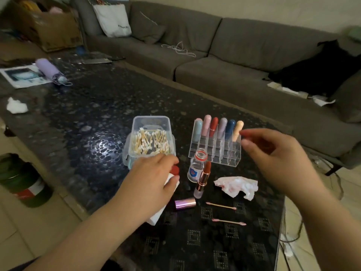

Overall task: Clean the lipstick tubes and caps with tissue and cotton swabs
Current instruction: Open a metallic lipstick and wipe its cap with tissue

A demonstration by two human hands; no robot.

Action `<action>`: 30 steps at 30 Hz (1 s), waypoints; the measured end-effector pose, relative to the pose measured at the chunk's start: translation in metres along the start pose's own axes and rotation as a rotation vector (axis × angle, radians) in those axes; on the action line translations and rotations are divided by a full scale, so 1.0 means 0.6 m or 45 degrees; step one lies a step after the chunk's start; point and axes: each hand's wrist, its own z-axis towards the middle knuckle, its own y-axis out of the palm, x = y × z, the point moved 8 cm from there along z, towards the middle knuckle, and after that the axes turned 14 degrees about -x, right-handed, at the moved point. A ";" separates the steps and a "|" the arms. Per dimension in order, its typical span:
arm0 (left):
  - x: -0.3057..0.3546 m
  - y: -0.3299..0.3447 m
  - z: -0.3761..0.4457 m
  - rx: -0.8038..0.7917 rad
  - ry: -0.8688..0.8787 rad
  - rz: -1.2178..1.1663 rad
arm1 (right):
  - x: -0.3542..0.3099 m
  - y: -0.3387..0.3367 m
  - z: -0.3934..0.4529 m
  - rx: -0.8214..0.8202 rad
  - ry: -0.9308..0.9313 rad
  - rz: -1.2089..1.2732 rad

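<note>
My left hand (154,178) grips a red lipstick cap (174,170) wrapped in a white tissue (156,218), just in front of the clear box of cotton swabs (151,137). My right hand (273,159) hovers at the right end of the clear organizer (214,155). Its finger and thumb are apart and hold nothing, beside the beige tube (238,129). Several capped lipsticks stand in the organizer's back row. An uncapped red-brown lipstick (204,178) stands on the table next to an open small glass bottle (196,167). A metallic purple cap (185,203) lies near it.
A crumpled stained tissue (237,185) and two used cotton swabs (220,205) lie on the dark table (93,114). Far left are another tissue wad (16,105) and a purple umbrella (49,71). A grey sofa (214,61) runs behind; a green bin (23,178) stands left.
</note>
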 end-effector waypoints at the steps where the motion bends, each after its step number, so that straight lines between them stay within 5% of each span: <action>1: -0.010 -0.022 0.004 0.033 -0.017 0.002 | -0.035 -0.003 0.016 -0.078 -0.051 -0.079; 6: -0.090 -0.088 0.024 0.021 -0.168 0.112 | -0.168 0.063 0.109 -0.629 -0.174 -0.392; 11: -0.172 -0.083 0.027 -0.056 -0.276 0.139 | -0.182 0.204 0.209 -0.991 -0.128 -0.786; 22: -0.255 -0.071 0.028 0.034 -0.293 -0.037 | -0.104 0.375 0.335 -0.923 0.342 -0.820; 30: -0.255 -0.063 0.034 0.037 -0.277 -0.154 | -0.089 0.398 0.350 -0.778 0.412 -0.678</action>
